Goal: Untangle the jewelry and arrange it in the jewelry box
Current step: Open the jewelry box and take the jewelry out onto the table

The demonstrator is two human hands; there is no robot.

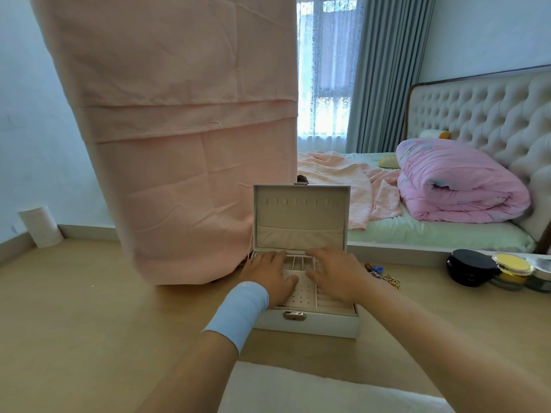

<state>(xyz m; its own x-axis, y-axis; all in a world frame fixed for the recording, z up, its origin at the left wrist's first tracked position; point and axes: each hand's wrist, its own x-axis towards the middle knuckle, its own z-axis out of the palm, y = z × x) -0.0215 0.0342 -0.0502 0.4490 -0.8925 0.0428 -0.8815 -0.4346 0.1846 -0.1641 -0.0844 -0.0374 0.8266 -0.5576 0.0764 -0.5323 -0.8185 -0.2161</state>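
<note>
A: Quick pass. Where's the box?

B: Jewelry box [323, 324], white, sits on the wooden table [89, 308] dead centre, just right of a hanging pink cloth [185, 129]. Lid [301, 216] stands upright and open, row of small hooks across its upper part, pocket below. Metal latch [294, 316] on the front wall.

A: Hands?

B: Both over the top tray. Left hand [269, 274] lies palm down, fingers out straight and a bit spread, fingertips on the dotted earring panel [301, 293]. It grips nothing. Light blue wristband [238, 311] on that forearm.

A: Right?

B: Right hand [334, 274] same story: palm down, fingers loose and spread, resting across the tray's right-hand slots. Nothing pinched that I can see. What's under the palms is hidden.

A: And the jewelry?

B: Jewelry [386, 277] is outside the box, a small tangled heap on the table just beside the box's right side, past the right wrist. A blue bit and some gold chain show, the rest is too small to sort out. The tray compartments that show between the hands look bare.

A: Other stuff?

B: Black round case [471, 266] and a yellow-topped jar [512, 265] at the table's far right, touching each other, well apart from the box. Behind them a bed [432, 234] with a rolled pink quilt [462, 183]. White cloth [298, 391] at the bottom edge, near the person
</note>
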